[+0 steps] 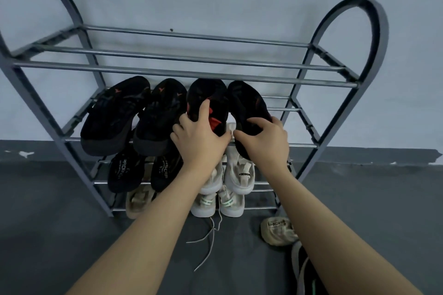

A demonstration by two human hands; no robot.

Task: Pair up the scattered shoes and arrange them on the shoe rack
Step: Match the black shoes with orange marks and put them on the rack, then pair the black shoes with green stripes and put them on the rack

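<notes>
Left hand (200,137) curls round the heel of a black-and-red shoe (211,103); right hand (265,141) grips its black mate (247,108) at 3 o'clock of it. Both sit on the shoe rack (191,72) second tier, right of a black pair (134,112). Shoes look light, soft-uppered; heel grip seems safest. Beige sandal (278,230) lies on floor at 5 o'clock.

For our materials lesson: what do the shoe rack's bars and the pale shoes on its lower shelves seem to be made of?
Shoe rack: probably metal tubing with a grey, slightly glossy finish, since light streaks run along the bars. Pale shoes: apparently soft knit or mesh fabric, matte, over whitish rubbery-looking soles.
</notes>
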